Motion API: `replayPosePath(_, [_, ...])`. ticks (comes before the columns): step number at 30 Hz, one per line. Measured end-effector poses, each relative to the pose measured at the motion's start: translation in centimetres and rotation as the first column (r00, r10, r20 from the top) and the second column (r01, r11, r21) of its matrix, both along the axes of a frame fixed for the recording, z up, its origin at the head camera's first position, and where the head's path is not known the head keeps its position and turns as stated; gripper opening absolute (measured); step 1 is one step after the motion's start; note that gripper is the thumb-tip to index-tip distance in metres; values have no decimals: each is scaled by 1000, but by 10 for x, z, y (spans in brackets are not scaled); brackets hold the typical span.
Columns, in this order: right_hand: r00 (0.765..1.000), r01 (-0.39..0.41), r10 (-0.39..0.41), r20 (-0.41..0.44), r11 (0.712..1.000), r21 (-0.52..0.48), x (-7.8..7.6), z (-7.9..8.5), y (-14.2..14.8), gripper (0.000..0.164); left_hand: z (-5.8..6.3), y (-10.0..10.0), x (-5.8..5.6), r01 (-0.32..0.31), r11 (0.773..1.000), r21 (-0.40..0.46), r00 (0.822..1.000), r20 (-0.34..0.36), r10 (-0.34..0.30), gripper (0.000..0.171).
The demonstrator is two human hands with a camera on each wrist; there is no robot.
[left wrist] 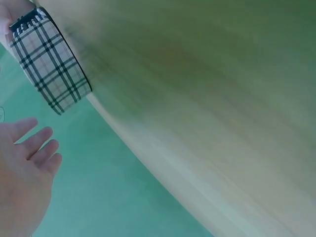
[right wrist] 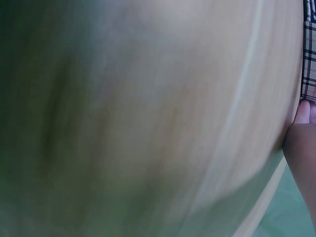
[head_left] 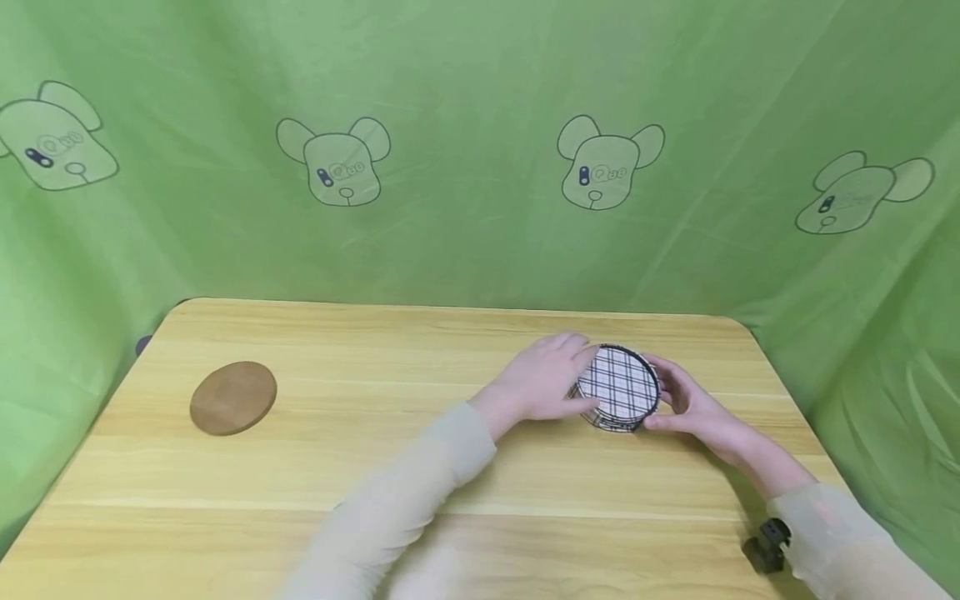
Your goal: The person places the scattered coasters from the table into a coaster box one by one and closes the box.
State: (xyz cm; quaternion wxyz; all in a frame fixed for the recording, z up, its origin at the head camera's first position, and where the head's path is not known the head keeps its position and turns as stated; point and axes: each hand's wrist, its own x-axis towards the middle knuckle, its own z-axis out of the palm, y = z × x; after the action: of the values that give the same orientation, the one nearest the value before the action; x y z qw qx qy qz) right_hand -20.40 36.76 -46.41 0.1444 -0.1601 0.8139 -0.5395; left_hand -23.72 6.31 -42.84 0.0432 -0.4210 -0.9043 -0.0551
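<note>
A round plaid box (head_left: 618, 383) in white and black, with dark trim round its top, sits at the right of the table. My left hand (head_left: 551, 379) is at its left side, fingers loosely extended. In the left wrist view, a gap shows between that hand (left wrist: 27, 170) and the box (left wrist: 52, 61). From the right, my right hand (head_left: 693, 408) holds the box's side, thumb in front and fingers curved behind. Only part of the right hand (right wrist: 305, 116) shows in the right wrist view, low against the plaid wall (right wrist: 310, 61).
A flat brown disc (head_left: 234, 397) lies at the table's left. The wooden table (head_left: 390, 350) has rounded far corners. Green cloth (head_left: 472, 225) with mouse-head drawings hangs behind and beside it. A small black device (head_left: 767, 546) is by the right sleeve.
</note>
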Motion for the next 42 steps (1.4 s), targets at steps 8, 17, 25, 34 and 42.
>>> replayPosePath(8, [1000, 5, -5, 12, 1000, 15, -2, -2, 1, 100, -4, -29, 2, -2, 1000, 21, 1000, 16, 1, 81])
replayPosePath(17, [1000, 4, -4, 3, 1000, 4, 1, -1, 0, 99, -10, -57, 3, -24, 1000, -3, 999, 36, 24, 80])
replayPosePath(25, [1000, 8, -8, 4, 1000, 0, 0, -2, 1, 99, -14, -77, 1, -45, 999, -8, 998, 34, 45, 80])
replayPosePath(34, [1000, 10, -10, 1, 1000, 1, 0, 0, 1, 99, -13, -101, 3, -68, 998, -4, 996, 58, 69, 76])
replayPosePath(42, [1000, 14, -14, 7, 1000, 13, 0, -1, 1, 99, -15, -122, 5, -85, 996, 14, 995, 62, 84, 75])
